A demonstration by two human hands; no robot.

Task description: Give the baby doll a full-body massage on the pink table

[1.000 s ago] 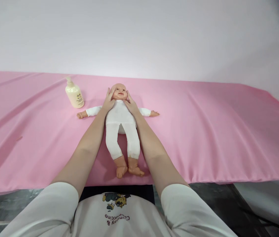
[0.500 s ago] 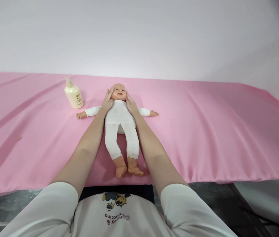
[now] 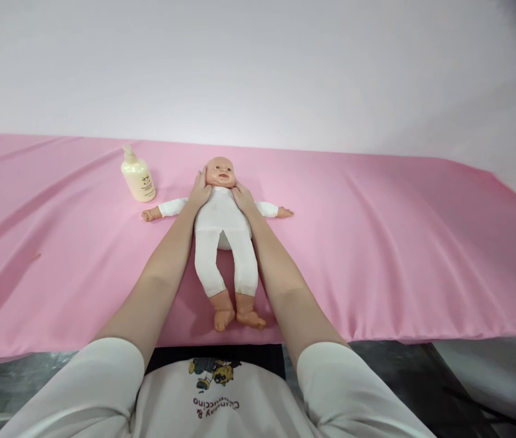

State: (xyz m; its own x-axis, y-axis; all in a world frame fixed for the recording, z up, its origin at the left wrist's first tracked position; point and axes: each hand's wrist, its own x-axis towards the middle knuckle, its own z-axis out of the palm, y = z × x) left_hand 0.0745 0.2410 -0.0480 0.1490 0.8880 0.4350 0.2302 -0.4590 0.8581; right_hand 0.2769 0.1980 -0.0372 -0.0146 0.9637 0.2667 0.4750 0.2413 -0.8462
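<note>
A baby doll point(image 3: 223, 210) in a white suit lies on its back, feet towards me and arms spread to the sides. My left hand point(image 3: 200, 190) rests against the left side of its head point(image 3: 220, 170), with fingers stretched along it. On the opposite side, my right hand point(image 3: 243, 198) touches the head low down near the jaw and neck. Its fingers look extended, though their tips are partly hidden by the head. Neither hand is wrapped round anything.
A pump bottle point(image 3: 138, 176) of pale cream liquid stands left of the doll, just beyond its outstretched hand. Pink cloth point(image 3: 376, 243) with soft folds covers the table. Behind it rises a white wall point(image 3: 258, 73). The table's front edge runs close to my body.
My fingers have slid from the doll's temples and cheeks down and outward to the sides of its head. More of the face shows now. The doll and the bottle stay in place.
</note>
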